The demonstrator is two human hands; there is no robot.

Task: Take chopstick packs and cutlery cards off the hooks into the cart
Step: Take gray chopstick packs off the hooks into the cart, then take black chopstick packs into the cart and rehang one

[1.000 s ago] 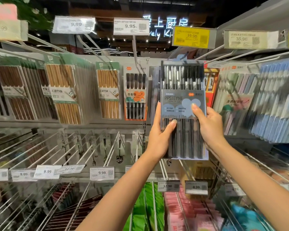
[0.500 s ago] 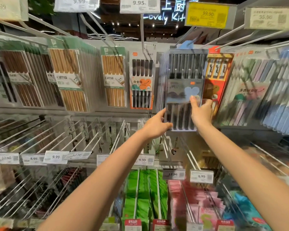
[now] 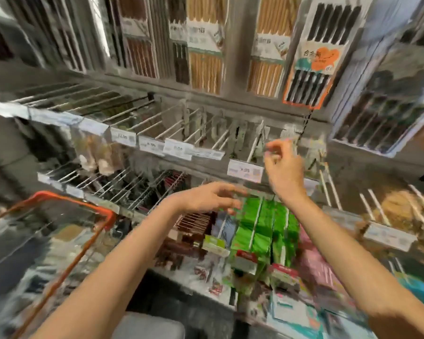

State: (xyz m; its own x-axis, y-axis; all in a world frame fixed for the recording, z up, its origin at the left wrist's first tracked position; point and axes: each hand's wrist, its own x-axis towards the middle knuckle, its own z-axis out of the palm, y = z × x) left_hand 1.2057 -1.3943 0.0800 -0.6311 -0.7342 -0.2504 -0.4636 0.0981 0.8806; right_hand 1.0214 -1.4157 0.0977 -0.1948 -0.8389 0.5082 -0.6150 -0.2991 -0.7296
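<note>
The view is blurred by motion. A grey pack of dark chopsticks (image 3: 382,104) hangs at the upper right, with neither hand on it. My right hand (image 3: 283,165) is raised in front of the middle row of hooks, its fingers loosely curled with nothing visible in them. My left hand (image 3: 209,198) hovers lower, fingers spread and relaxed, holding nothing. Cutlery cards (image 3: 240,137) hang at the back of the white hooks just beyond my right hand. More chopstick packs (image 3: 203,45) hang along the top row. The cart's orange rim (image 3: 71,201) shows at the lower left.
Long, mostly bare wire hooks (image 3: 142,123) with price tags (image 3: 245,171) jut out across the middle rows. Green packets (image 3: 262,226) and pink packets (image 3: 321,267) fill the lower hooks under my hands. An orange-edged chopstick pack (image 3: 313,57) hangs left of the grey pack.
Both hands have let go of the grey chopstick pack, which stays hanging at the upper right. The hands dropped toward the middle hooks, and the view swung down and left, revealing the cart.
</note>
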